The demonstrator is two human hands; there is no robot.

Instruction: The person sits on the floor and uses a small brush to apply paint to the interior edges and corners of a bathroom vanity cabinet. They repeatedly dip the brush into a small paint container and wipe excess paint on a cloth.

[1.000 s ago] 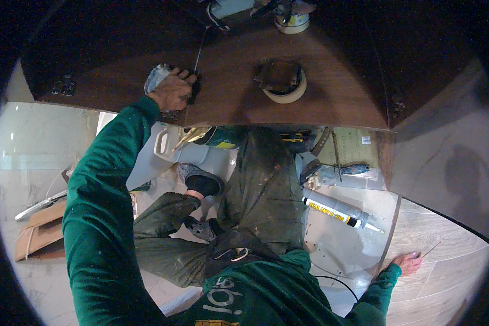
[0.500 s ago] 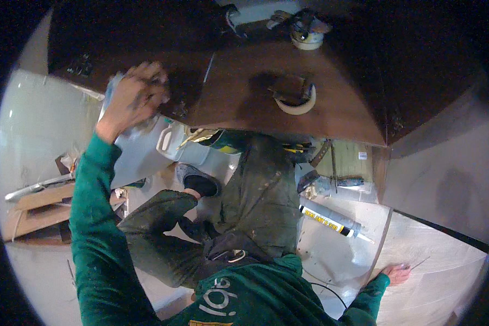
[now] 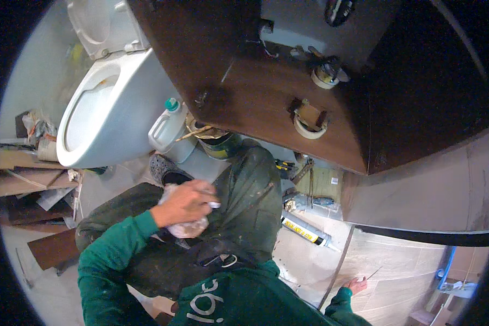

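Flanking jug (image 3: 168,132): toilet (image 3: 127,122), bucket (image 3: 224,148)

Cloth (image 3: 188,228): was pinkish white. Sweatshirt (image 3: 250,304): was green, lettered in white. Trousers (image 3: 250,201): were dark olive, flecked pale. Toilet (image 3: 127,119): was plain white. Jug (image 3: 168,133): was whitish, capped in green. Cabinet (image 3: 255,98): was dark brown, faintly grained. Tube (image 3: 303,231): was grey, labelled in yellow and black. Planks (image 3: 399,261): were tan, streaked with grain. Ring (image 3: 312,133): was cream.
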